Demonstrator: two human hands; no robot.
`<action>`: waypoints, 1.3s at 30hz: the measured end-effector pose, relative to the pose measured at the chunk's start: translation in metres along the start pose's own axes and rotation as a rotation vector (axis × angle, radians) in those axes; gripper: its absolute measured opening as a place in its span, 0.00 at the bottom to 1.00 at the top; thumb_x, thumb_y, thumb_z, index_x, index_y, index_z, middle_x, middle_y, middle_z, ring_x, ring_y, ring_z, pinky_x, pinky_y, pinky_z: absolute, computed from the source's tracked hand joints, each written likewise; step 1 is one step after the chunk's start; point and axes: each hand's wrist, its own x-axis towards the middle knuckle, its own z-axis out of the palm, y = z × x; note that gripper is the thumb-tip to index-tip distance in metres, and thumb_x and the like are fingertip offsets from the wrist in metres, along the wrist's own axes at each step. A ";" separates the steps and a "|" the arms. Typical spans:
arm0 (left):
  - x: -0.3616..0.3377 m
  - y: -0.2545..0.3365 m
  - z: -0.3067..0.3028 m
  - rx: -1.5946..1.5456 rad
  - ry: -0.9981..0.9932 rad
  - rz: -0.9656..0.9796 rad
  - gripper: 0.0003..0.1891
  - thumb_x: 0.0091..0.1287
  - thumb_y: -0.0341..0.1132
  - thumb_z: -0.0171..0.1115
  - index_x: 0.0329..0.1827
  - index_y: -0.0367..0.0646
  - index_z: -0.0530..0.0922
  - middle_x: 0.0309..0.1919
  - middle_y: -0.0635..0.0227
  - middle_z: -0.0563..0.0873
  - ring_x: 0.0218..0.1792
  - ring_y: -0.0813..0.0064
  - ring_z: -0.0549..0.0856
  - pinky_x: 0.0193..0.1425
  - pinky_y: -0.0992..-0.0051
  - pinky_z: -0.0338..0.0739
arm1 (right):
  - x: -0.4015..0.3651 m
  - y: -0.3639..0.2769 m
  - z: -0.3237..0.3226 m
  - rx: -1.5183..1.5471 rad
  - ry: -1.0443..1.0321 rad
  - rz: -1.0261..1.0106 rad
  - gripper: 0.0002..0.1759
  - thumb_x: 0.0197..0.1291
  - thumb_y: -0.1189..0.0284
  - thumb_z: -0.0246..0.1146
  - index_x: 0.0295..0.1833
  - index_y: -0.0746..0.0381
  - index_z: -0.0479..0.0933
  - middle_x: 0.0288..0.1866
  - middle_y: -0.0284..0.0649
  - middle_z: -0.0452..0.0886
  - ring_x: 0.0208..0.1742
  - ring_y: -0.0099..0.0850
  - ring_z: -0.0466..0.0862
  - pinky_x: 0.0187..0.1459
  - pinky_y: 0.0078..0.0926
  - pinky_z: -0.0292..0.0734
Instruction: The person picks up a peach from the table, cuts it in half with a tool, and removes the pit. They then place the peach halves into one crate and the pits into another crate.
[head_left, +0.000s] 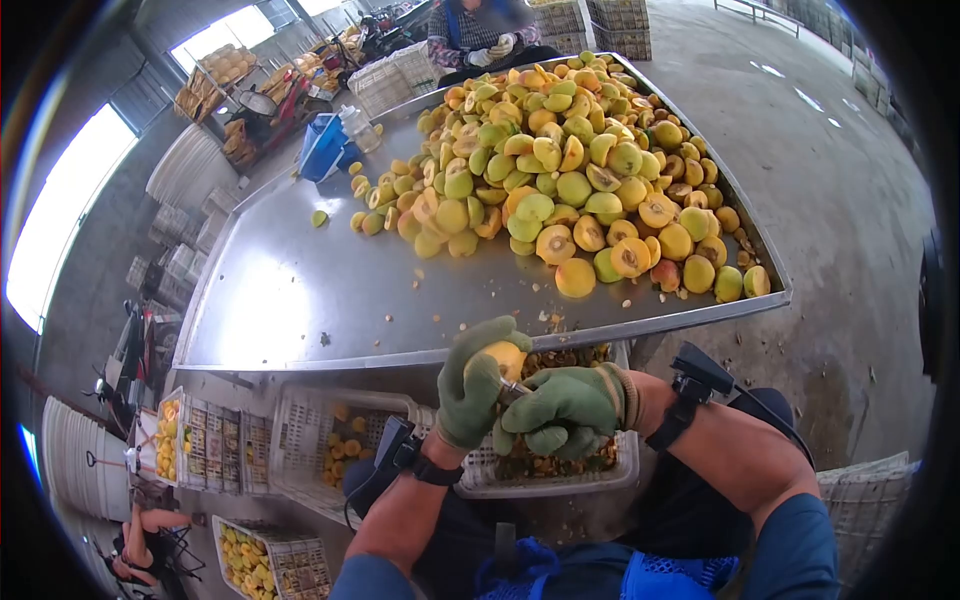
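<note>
In the head view, my left hand (468, 385) wears a green glove and is closed around a yellow peach (507, 358). My right hand (568, 405), gloved the same way, grips a small metal tool (513, 391) whose tip meets the peach. Its handle is hidden in my fingers, so the exact kind does not show. Both hands are just off the near edge of the metal table (290, 300). Below them sits a white plastic crate (550, 490) with pits and scraps in it. A large heap of halved peaches (560, 190) covers the table's far and right side.
A blue container (327, 148) and a clear plastic jug (360, 128) stand at the table's left edge. Another crate (300, 450) with peach pieces is at my lower left, near more filled crates (210, 445). Across the table sits a person with gloved hands (492, 50).
</note>
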 end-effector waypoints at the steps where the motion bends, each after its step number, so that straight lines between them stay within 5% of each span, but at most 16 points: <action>1: 0.001 0.004 0.000 -0.062 -0.009 -0.024 0.34 0.79 0.59 0.51 0.70 0.35 0.71 0.54 0.56 0.86 0.53 0.69 0.86 0.58 0.67 0.83 | 0.006 0.006 -0.005 0.128 -0.127 0.000 0.17 0.74 0.64 0.59 0.53 0.67 0.82 0.20 0.28 0.71 0.12 0.17 0.66 0.13 0.17 0.58; 3: 0.001 0.012 0.005 -0.188 -0.017 -0.066 0.30 0.82 0.54 0.50 0.71 0.34 0.70 0.54 0.56 0.85 0.54 0.71 0.84 0.60 0.68 0.81 | 0.018 0.018 -0.019 0.376 -0.381 0.010 0.17 0.74 0.62 0.59 0.54 0.64 0.81 0.20 0.28 0.73 0.11 0.17 0.66 0.10 0.17 0.57; 6: -0.003 0.008 0.009 -0.388 0.031 -0.224 0.32 0.82 0.57 0.46 0.71 0.36 0.70 0.54 0.56 0.85 0.53 0.71 0.84 0.60 0.68 0.81 | 0.026 0.027 -0.022 0.394 -0.374 -0.057 0.17 0.75 0.62 0.58 0.56 0.64 0.80 0.20 0.29 0.72 0.10 0.17 0.64 0.09 0.16 0.56; 12: -0.004 -0.008 0.003 -0.804 0.367 -0.450 0.36 0.77 0.65 0.49 0.72 0.43 0.70 0.57 0.56 0.83 0.48 0.65 0.87 0.52 0.67 0.88 | 0.023 0.029 -0.002 -0.043 -0.019 -0.316 0.18 0.75 0.60 0.58 0.54 0.63 0.82 0.21 0.29 0.72 0.14 0.17 0.67 0.13 0.18 0.59; 16: -0.005 -0.003 -0.028 -0.617 0.332 -0.506 0.32 0.78 0.65 0.48 0.66 0.46 0.77 0.44 0.59 0.88 0.29 0.75 0.86 0.30 0.78 0.81 | 0.005 0.023 0.002 -0.205 -0.006 0.040 0.22 0.73 0.55 0.60 0.54 0.63 0.83 0.22 0.28 0.73 0.17 0.18 0.71 0.18 0.19 0.66; 17: -0.005 0.000 -0.029 -0.582 0.425 -0.548 0.32 0.79 0.64 0.46 0.63 0.44 0.79 0.37 0.62 0.89 0.21 0.78 0.81 0.23 0.81 0.73 | 0.009 0.021 0.006 -0.546 0.220 0.234 0.23 0.73 0.51 0.59 0.51 0.61 0.85 0.23 0.30 0.76 0.20 0.20 0.76 0.22 0.21 0.72; 20: -0.020 0.007 -0.065 -0.172 0.235 -0.387 0.31 0.80 0.61 0.47 0.63 0.42 0.79 0.38 0.63 0.89 0.22 0.80 0.80 0.25 0.81 0.74 | 0.009 0.023 0.016 -0.727 0.397 0.278 0.24 0.73 0.49 0.57 0.48 0.59 0.85 0.25 0.32 0.79 0.23 0.22 0.79 0.26 0.23 0.76; 21: -0.034 -0.001 -0.088 0.154 0.186 -0.244 0.28 0.81 0.58 0.48 0.62 0.42 0.80 0.38 0.65 0.90 0.27 0.81 0.84 0.27 0.81 0.77 | 0.010 0.033 0.007 -0.787 0.321 0.192 0.22 0.71 0.51 0.59 0.47 0.60 0.83 0.29 0.34 0.83 0.27 0.26 0.83 0.30 0.26 0.79; 22: -0.035 0.019 -0.101 0.226 0.232 -0.425 0.26 0.80 0.56 0.51 0.60 0.40 0.81 0.39 0.65 0.90 0.33 0.79 0.86 0.33 0.79 0.80 | 0.012 0.043 -0.002 -0.843 0.249 0.101 0.20 0.69 0.53 0.62 0.46 0.61 0.81 0.33 0.37 0.86 0.31 0.29 0.87 0.34 0.28 0.81; 23: -0.036 0.040 -0.115 0.288 0.265 -0.610 0.25 0.79 0.53 0.55 0.58 0.38 0.82 0.41 0.64 0.90 0.39 0.77 0.87 0.38 0.77 0.83 | 0.007 0.054 -0.007 -1.437 0.210 -0.272 0.19 0.68 0.55 0.63 0.49 0.61 0.80 0.35 0.39 0.87 0.35 0.34 0.88 0.37 0.31 0.82; 24: -0.053 0.025 -0.154 0.681 0.023 -0.407 0.25 0.76 0.51 0.59 0.59 0.35 0.82 0.44 0.61 0.90 0.43 0.71 0.88 0.47 0.73 0.84 | 0.004 0.064 -0.012 -2.007 0.144 -0.679 0.19 0.68 0.56 0.64 0.52 0.61 0.79 0.37 0.42 0.88 0.38 0.38 0.89 0.41 0.35 0.83; 28: -0.055 0.016 -0.206 1.586 -0.226 -0.636 0.24 0.74 0.49 0.61 0.58 0.36 0.84 0.49 0.50 0.90 0.50 0.56 0.89 0.58 0.66 0.82 | -0.034 0.045 0.014 -1.373 0.380 -0.220 0.18 0.69 0.58 0.62 0.54 0.61 0.77 0.40 0.49 0.88 0.44 0.49 0.88 0.47 0.44 0.82; 33: 0.098 -0.040 -0.116 0.975 -0.010 -0.441 0.36 0.66 0.61 0.66 0.58 0.32 0.82 0.44 0.43 0.90 0.50 0.49 0.89 0.58 0.61 0.81 | -0.042 0.017 0.023 -1.296 0.661 -0.168 0.16 0.68 0.59 0.63 0.49 0.61 0.77 0.42 0.50 0.87 0.45 0.52 0.87 0.48 0.47 0.81; 36: 0.167 -0.115 -0.092 1.273 0.193 -0.320 0.39 0.65 0.57 0.67 0.70 0.35 0.73 0.58 0.40 0.83 0.62 0.45 0.82 0.67 0.58 0.76 | -0.043 0.019 0.020 -1.338 0.698 -0.131 0.16 0.67 0.58 0.63 0.48 0.60 0.78 0.42 0.48 0.88 0.45 0.51 0.88 0.47 0.47 0.81; 38: 0.198 -0.165 -0.087 1.311 0.590 -0.018 0.42 0.64 0.55 0.68 0.75 0.37 0.67 0.68 0.40 0.77 0.70 0.44 0.76 0.72 0.57 0.72 | -0.042 0.038 0.014 -1.388 0.675 -0.164 0.16 0.67 0.57 0.63 0.49 0.59 0.78 0.43 0.47 0.88 0.44 0.50 0.88 0.47 0.47 0.81; 39: 0.211 -0.176 -0.094 1.250 0.483 -0.056 0.44 0.63 0.54 0.68 0.76 0.37 0.66 0.70 0.40 0.74 0.71 0.44 0.73 0.73 0.57 0.70 | -0.041 0.042 0.010 -1.412 0.661 -0.183 0.16 0.67 0.57 0.63 0.49 0.59 0.78 0.43 0.47 0.88 0.44 0.50 0.88 0.47 0.47 0.81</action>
